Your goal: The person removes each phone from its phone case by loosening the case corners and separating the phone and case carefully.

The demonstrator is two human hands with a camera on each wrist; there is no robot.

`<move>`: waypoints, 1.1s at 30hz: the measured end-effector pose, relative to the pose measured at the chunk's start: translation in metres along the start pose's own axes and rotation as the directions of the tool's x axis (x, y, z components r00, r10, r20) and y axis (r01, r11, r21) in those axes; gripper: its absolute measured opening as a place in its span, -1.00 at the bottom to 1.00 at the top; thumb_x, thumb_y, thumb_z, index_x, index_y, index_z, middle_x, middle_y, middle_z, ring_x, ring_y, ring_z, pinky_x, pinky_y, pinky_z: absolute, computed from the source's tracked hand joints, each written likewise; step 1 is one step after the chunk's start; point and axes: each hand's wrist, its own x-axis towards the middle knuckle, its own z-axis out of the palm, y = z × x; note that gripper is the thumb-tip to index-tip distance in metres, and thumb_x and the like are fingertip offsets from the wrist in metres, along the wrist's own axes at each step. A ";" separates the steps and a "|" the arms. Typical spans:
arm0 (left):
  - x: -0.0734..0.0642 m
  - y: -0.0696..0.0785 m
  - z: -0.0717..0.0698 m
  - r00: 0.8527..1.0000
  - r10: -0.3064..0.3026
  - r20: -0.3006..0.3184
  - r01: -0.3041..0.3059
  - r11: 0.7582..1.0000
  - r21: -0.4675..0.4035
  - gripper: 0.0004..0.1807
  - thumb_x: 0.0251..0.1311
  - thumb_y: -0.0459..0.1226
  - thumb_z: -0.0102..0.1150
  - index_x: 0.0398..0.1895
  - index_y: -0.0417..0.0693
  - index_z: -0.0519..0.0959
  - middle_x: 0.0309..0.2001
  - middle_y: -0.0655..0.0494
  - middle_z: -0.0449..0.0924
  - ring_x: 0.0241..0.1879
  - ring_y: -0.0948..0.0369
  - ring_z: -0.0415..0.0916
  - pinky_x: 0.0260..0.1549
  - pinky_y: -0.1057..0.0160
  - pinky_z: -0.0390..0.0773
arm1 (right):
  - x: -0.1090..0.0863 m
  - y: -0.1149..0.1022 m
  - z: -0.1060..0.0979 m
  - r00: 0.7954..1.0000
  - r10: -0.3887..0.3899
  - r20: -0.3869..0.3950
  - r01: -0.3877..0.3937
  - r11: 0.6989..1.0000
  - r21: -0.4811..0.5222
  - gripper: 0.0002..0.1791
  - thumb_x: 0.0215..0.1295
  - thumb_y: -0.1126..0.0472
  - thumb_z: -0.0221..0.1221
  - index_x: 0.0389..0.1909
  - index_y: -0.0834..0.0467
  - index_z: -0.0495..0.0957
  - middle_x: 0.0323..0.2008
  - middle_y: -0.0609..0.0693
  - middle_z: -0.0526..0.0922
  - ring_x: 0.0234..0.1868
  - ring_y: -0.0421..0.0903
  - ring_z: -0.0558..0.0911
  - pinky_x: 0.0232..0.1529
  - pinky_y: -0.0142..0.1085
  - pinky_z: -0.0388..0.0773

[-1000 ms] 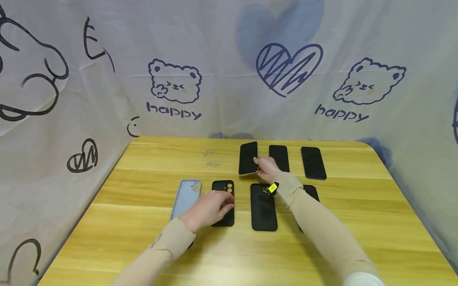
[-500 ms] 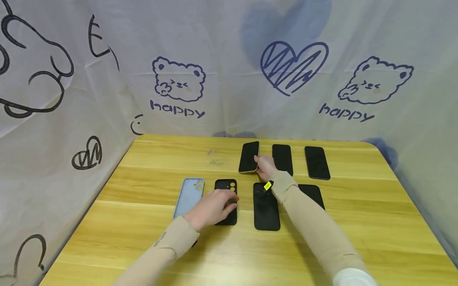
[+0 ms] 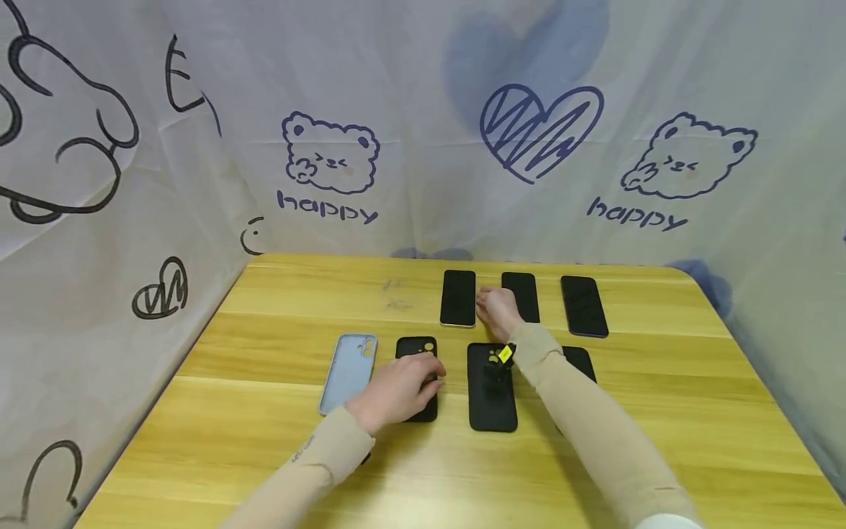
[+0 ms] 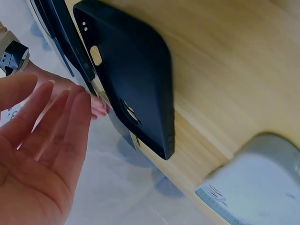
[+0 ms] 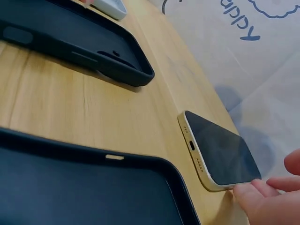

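Observation:
A smartphone (image 3: pixel 457 297) with a dark screen and pale metal frame lies flat at the back of the wooden table. At its right edge are the fingertips of my right hand (image 3: pixel 499 310), which grips nothing. The right wrist view shows those fingers (image 5: pixel 251 194) right beside the phone's side, the thumb apart from them. My left hand (image 3: pixel 399 391), fingers loosely extended and holding nothing, hovers over a black phone case (image 3: pixel 423 411) with camera holes. In the left wrist view that case (image 4: pixel 136 70) stands beyond the fingertips.
Two more dark phones (image 3: pixel 522 294) (image 3: pixel 584 305) lie along the back. In the front row are a light blue case (image 3: pixel 346 375), another black case (image 3: pixel 492 400) and a black case (image 3: pixel 579 361) partly under the right forearm. A printed cloth (image 3: pixel 423 169) hangs behind the table (image 3: pixel 218 411).
The phone, tilted up with its right edge in my right fingers before, now lies flat and is let go. My left hand has barely moved.

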 end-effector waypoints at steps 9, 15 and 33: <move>0.016 0.028 0.008 0.995 -0.087 -0.040 0.088 0.995 0.049 -0.79 0.42 -0.19 0.17 -0.02 -0.06 0.69 -0.05 0.07 0.71 -0.07 0.08 0.70 -0.09 0.08 0.69 | -0.018 -0.014 -0.025 0.990 -0.135 0.042 0.138 0.988 -0.074 -0.44 0.58 0.37 -0.14 0.54 0.32 0.10 0.52 0.32 0.20 0.54 0.16 0.27 0.53 -0.08 0.26; 0.040 0.060 0.018 0.984 -0.152 -0.089 0.154 0.988 0.008 -0.70 0.43 -0.12 0.16 0.07 -0.09 0.64 0.00 0.01 0.71 -0.08 0.06 0.70 -0.15 0.09 0.71 | -0.048 -0.028 -0.058 0.973 -0.227 0.029 0.225 0.921 -0.319 -0.51 0.54 0.37 -0.06 0.44 0.25 0.31 0.39 0.32 0.41 0.38 0.19 0.47 0.39 -0.09 0.47; 0.098 0.135 0.057 0.929 -0.354 0.109 0.362 0.930 -0.065 -0.31 0.36 0.17 0.13 0.29 -0.16 0.44 0.16 -0.04 0.57 -0.02 0.05 0.64 -0.10 0.17 0.69 | -0.123 -0.022 -0.173 0.959 -0.280 0.035 0.243 0.758 -0.605 -0.50 0.58 0.27 -0.14 0.43 0.38 0.24 0.32 0.42 0.40 -0.12 -0.50 0.57 0.06 -0.44 0.64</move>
